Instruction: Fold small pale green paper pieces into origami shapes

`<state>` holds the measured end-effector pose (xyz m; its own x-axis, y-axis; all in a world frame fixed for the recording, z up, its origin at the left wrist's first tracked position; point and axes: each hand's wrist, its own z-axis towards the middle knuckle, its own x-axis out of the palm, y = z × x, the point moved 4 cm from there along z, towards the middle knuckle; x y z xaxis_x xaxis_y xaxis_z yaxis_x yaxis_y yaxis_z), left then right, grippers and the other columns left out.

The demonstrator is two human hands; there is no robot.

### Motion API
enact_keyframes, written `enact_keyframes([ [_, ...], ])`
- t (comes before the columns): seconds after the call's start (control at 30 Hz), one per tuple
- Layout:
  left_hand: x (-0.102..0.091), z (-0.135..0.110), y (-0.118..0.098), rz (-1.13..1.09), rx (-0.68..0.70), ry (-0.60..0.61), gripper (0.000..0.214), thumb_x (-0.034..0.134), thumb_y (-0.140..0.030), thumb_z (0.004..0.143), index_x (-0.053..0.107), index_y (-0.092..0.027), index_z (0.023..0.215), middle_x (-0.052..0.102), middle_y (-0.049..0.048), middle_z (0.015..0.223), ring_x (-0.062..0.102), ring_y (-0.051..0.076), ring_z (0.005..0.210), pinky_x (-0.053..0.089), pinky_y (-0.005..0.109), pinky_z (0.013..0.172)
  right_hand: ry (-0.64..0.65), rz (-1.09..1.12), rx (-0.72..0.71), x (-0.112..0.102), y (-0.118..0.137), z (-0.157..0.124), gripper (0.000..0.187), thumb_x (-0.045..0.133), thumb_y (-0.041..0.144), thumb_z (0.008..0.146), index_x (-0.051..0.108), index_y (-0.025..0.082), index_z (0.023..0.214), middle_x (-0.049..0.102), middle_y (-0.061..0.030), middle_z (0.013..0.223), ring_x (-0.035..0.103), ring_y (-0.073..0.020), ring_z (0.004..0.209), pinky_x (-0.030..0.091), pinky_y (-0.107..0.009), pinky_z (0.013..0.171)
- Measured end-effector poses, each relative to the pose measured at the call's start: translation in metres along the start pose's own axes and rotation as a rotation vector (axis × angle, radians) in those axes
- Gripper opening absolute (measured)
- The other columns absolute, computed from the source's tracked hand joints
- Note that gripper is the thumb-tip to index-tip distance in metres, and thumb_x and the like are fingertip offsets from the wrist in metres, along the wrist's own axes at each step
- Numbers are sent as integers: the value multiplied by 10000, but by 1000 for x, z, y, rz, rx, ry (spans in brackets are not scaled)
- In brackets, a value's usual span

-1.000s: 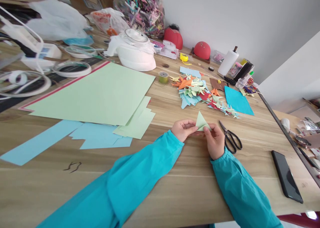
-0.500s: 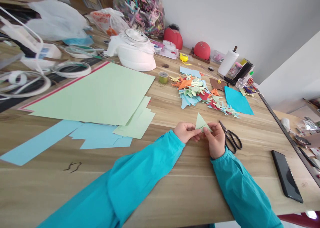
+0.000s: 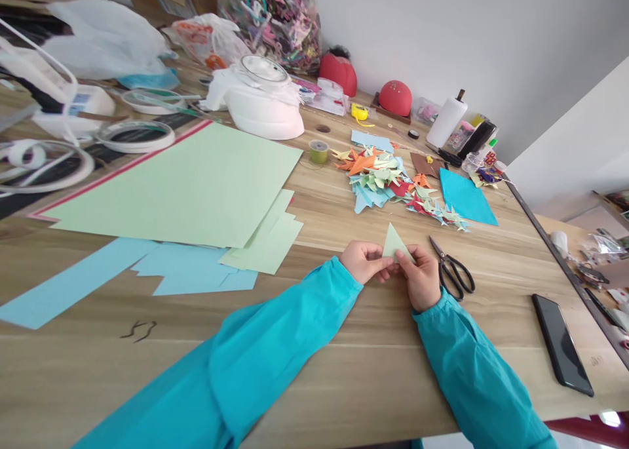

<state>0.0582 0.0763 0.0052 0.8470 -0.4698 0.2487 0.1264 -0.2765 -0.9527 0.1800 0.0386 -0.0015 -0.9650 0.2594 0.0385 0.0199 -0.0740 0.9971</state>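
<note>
A small pale green piece of paper (image 3: 394,240), folded into a triangle, points up between my two hands. My left hand (image 3: 364,260) pinches its left lower edge, thumb in front. On the other side, my right hand (image 3: 419,274) grips the right lower edge between thumb and fingers. The thumbs nearly meet at the bottom of the triangle, and the fingertips behind it are partly hidden. Black-handled scissors (image 3: 453,269) lie just right of my right hand. Beyond the hands is a pile of folded paper cranes (image 3: 376,174) in orange, green, blue and red.
Large green sheets (image 3: 187,180) and cut blue strips (image 3: 191,265) cover the left side. A phone (image 3: 563,344) lies at right. Farther back are a thread spool (image 3: 319,151), a turquoise sheet (image 3: 468,196), a white cloth-like bundle (image 3: 265,105), and rolls of tape (image 3: 135,136).
The triangle's front now looks smooth, where a fold line and loose flap showed before. My right hand has shifted slightly left; the left hand stays nearly in place.
</note>
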Motion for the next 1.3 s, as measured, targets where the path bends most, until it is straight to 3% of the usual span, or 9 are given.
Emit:
enact_keyframes([
  [0.17, 3, 0, 5, 4, -32, 20, 268, 721, -335, 605, 618, -90, 573, 623, 28, 523, 545, 90, 391, 458, 191, 360, -13, -2, -11, -2, -2, 0, 225, 678, 364, 688, 580, 165, 729, 570, 27, 565, 507, -104, 506, 411, -237, 507],
  [0.63, 5, -3, 5, 81, -29, 2, 272, 678, -319, 663, 582, -107, 523, 563, 5, 425, 506, 81, 341, 424, 184, 334, 0, 56, 8, 1, 0, -1, 208, 653, 366, 716, 588, 169, 733, 576, 28, 581, 511, -101, 504, 416, -236, 503],
  [0.93, 1, 0, 6, -160, -141, 81, 467, 637, -541, 602, 599, -77, 585, 612, 67, 511, 561, 137, 388, 447, 232, 357, -8, 11, -3, -2, -3, 0, 226, 639, 383, 725, 578, 165, 725, 573, 25, 551, 495, -102, 488, 390, -228, 482],
  [1.03, 2, 0, 7, -130, -133, 89, 417, 649, -494, 608, 604, -80, 586, 617, 66, 516, 559, 135, 387, 444, 230, 354, -5, 9, -2, -2, -4, 1, 223, 635, 380, 729, 575, 165, 729, 577, 23, 564, 500, -102, 491, 397, -231, 488],
  [1.2, 4, -2, 5, 35, -16, 75, 203, 722, -270, 566, 616, -97, 576, 596, 26, 467, 537, 107, 380, 454, 213, 370, 4, 40, 23, -1, -3, 1, 234, 627, 393, 732, 559, 169, 726, 561, 31, 531, 501, -105, 458, 398, -238, 469],
  [1.3, 4, -3, 4, 37, 6, 57, 190, 728, -253, 560, 616, -102, 584, 597, 19, 469, 532, 99, 379, 453, 205, 366, -4, 63, 26, -1, -2, 1, 235, 627, 395, 732, 563, 169, 721, 560, 32, 521, 498, -104, 448, 376, -231, 448],
])
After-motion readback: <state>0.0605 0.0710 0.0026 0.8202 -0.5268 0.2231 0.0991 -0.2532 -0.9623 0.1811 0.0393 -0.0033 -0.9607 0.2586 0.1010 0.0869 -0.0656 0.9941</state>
